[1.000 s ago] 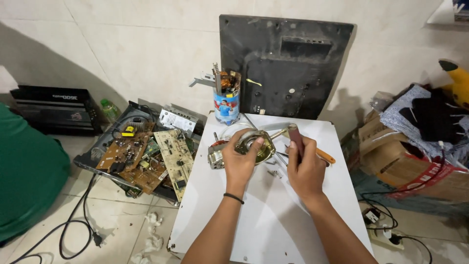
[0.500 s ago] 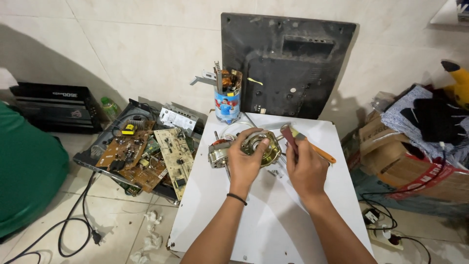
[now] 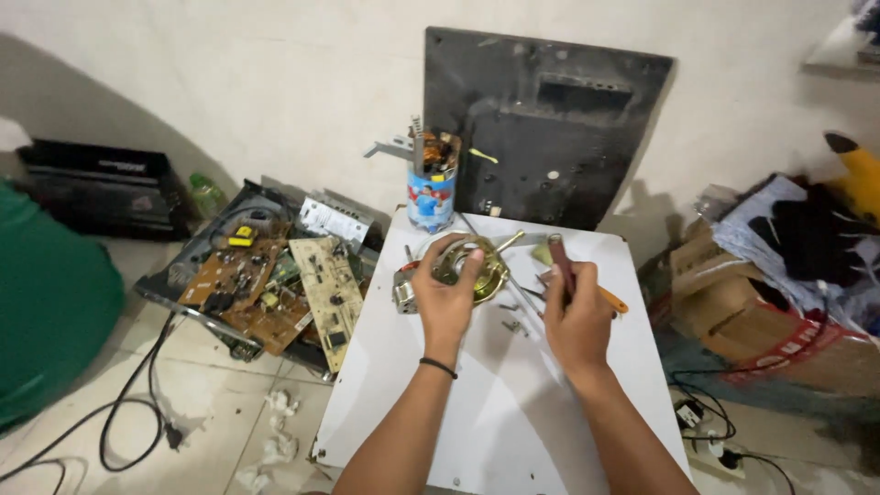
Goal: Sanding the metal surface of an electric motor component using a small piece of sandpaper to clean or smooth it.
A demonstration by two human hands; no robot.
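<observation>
My left hand (image 3: 446, 300) grips a round brass-and-silver motor part (image 3: 469, 264) over the white table (image 3: 431, 403). In my right hand (image 3: 577, 316) is a dark red-handled tool (image 3: 560, 263), held upright just right of the part. An orange-handled screwdriver (image 3: 612, 300) lies on the table by my right hand. A small metal block (image 3: 404, 291) sits at the left of my left hand. A few small screws (image 3: 511, 324) lie between my hands.
A blue can (image 3: 431, 194) stuffed with tools stands at the table's back edge, before a black panel (image 3: 541, 128) leaning on the wall. Circuit boards (image 3: 275, 289) lie in an open chassis on the floor left. Cardboard boxes (image 3: 733, 321) and cloth are at the right. Cables (image 3: 128, 422) trail across the tiles.
My hands have held nearly the same place on the motor part. The red-handled tool has tilted and shifted slightly in my right hand.
</observation>
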